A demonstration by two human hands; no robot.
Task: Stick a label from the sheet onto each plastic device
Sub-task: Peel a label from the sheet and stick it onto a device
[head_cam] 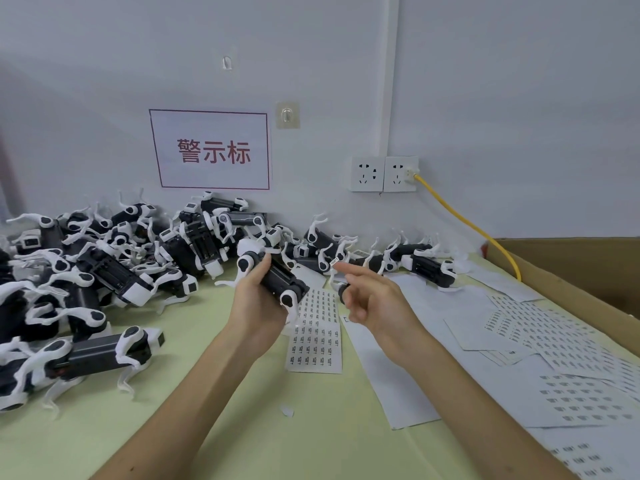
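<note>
Centre frame: a person's left hand (256, 299) grips a black-and-white plastic device (277, 275), fingers wrapped round its body, held above the green table (277, 427). Just to its right, the right hand (374, 299) points its index finger toward the device w/ a small label (334, 261) stuck on the tip; other fingers loosely curled, no pinch seen. The label sheet (315, 341) lies flat below both hands. A pile of devices (104, 271) fills the left side; a cardboard box (571, 268) sits at right.
</note>
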